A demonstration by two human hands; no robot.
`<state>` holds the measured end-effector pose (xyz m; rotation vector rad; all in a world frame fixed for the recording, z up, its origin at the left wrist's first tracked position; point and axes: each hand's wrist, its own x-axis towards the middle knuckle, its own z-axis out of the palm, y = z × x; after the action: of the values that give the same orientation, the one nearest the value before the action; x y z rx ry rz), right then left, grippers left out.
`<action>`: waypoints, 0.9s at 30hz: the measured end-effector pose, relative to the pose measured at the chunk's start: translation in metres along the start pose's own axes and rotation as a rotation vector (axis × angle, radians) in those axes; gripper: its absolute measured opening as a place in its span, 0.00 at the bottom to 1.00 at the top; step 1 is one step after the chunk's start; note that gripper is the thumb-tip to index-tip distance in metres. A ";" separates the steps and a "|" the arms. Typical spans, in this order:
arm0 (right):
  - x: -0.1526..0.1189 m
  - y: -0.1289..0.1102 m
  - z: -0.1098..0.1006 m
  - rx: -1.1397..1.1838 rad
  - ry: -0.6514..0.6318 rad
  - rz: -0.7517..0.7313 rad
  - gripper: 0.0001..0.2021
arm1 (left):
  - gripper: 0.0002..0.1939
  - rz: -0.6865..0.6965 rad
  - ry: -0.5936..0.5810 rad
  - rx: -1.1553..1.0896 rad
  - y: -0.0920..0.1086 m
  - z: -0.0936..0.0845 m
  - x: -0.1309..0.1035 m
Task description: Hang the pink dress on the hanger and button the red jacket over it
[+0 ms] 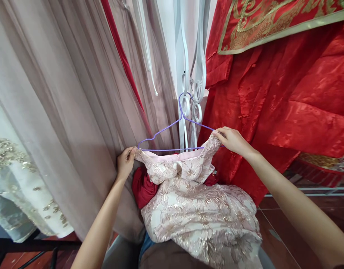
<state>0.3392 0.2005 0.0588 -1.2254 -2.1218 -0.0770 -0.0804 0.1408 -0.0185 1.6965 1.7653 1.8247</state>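
A pale pink dress with a shiny floral pattern hangs in front of me, its skirt spreading over my lap. Its two shoulder straps lie at the ends of a purple wire hanger, whose hook is by a white metal scroll stand. My left hand pinches the left strap at the hanger's left end. At the right end, my right hand grips the other strap between thumb and fingers. Dark red fabric shows behind the dress bodice.
Sheer grey-pink curtains fill the left, with a white beaded garment at the far left. Red satin garments with gold embroidery hang on the right. Below lies a red tiled floor, with a white rail above it.
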 end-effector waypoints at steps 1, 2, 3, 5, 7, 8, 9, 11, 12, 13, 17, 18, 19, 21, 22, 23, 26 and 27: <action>0.000 0.001 0.000 0.003 0.000 0.000 0.16 | 0.20 -0.002 0.005 -0.008 0.002 0.000 0.001; 0.001 0.001 0.001 0.006 0.000 0.002 0.16 | 0.20 0.001 0.008 -0.018 0.006 0.002 0.004; 0.001 0.001 0.001 0.010 0.000 0.003 0.16 | 0.20 0.011 0.007 -0.026 0.012 0.004 0.007; 0.001 0.001 0.002 0.020 -0.001 0.002 0.16 | 0.19 0.057 -0.029 -0.025 0.029 0.011 0.015; 0.000 -0.002 0.002 0.034 -0.008 0.004 0.17 | 0.18 0.132 -0.110 0.013 0.051 0.021 0.022; 0.000 -0.003 0.001 0.041 -0.010 0.007 0.17 | 0.17 0.175 -0.166 0.049 0.062 0.026 0.025; 0.000 -0.004 0.000 0.049 -0.008 0.014 0.17 | 0.16 0.219 -0.207 0.081 0.072 0.031 0.028; 0.000 -0.002 -0.003 0.094 -0.013 0.032 0.17 | 0.16 0.272 -0.277 0.122 0.086 0.037 0.032; 0.000 0.002 -0.005 0.149 -0.023 0.042 0.17 | 0.17 0.272 -0.306 0.109 0.088 0.037 0.035; 0.000 0.007 -0.007 0.231 -0.034 0.057 0.18 | 0.19 0.247 -0.325 0.069 0.087 0.036 0.038; -0.008 0.046 0.004 0.653 0.031 0.220 0.23 | 0.32 -0.050 -0.278 -0.219 0.047 0.020 0.044; -0.013 0.056 0.013 0.710 0.067 0.276 0.22 | 0.33 -0.123 -0.290 -0.246 0.032 0.018 0.041; -0.020 0.065 0.024 0.746 0.060 0.328 0.21 | 0.33 -0.172 -0.341 -0.223 0.018 0.017 0.037; -0.035 0.075 0.052 0.788 -0.120 0.349 0.19 | 0.31 -0.189 -0.542 -0.145 -0.006 0.020 0.023; -0.043 0.076 0.068 0.809 -0.238 0.314 0.19 | 0.30 -0.189 -0.595 -0.128 -0.015 0.024 0.014; -0.052 0.074 0.083 0.821 -0.330 0.261 0.21 | 0.29 -0.184 -0.655 -0.101 -0.022 0.028 0.007; -0.072 0.062 0.121 0.718 -0.346 0.164 0.27 | 0.29 -0.189 -0.753 -0.039 -0.033 0.036 -0.007; -0.078 0.058 0.130 0.703 -0.344 0.157 0.29 | 0.29 -0.193 -0.767 -0.023 -0.035 0.037 -0.008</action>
<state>0.3419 0.2222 -0.1018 -1.0023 -2.0354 0.9279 -0.0717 0.1708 -0.0595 1.7892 1.4785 0.9095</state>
